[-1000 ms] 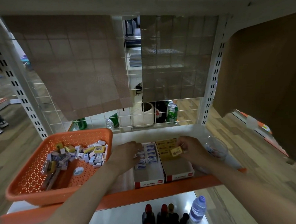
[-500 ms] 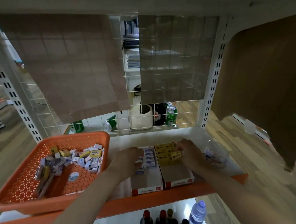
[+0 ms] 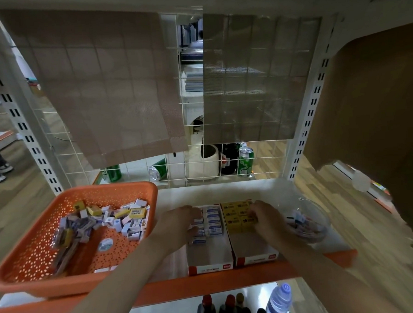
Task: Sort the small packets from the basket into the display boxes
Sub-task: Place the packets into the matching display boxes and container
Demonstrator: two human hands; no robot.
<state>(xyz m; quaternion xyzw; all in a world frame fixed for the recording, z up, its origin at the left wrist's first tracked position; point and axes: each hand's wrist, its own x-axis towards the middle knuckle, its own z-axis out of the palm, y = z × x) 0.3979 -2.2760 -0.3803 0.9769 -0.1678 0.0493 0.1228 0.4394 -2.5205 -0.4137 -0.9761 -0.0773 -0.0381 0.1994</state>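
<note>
**Orange basket (image 3: 51, 272) left, display boxes (image 3: 209, 254) in the middle**

Glass bowl (image 3: 319, 210) sits just right of your right hand (image 3: 268, 220). Both display boxes run lengthwise away from you, with packets laid crosswise at their far ends. Your left hand (image 3: 178, 227) covers the white-blue packets (image 3: 213, 220), and your right touches the yellow packets (image 3: 237, 214). Fingers (image 3: 256, 211) are bent, grip hidden, can't tell. Loose packets (image 3: 108, 221) fill the basket.

Plastic, card and coated wire
The basket (image 3: 31, 256) is perforated orange plastic, faintly glossy, holding printed card packets (image 3: 134, 212); right of it, matt cardboard display boxes (image 3: 210, 254) and a clear bowl (image 3: 322, 213), possibly glass; behind it, white-coated metal wire grid (image 3: 177, 168) hung with coarse brown woven mats (image 3: 106, 89).
</note>
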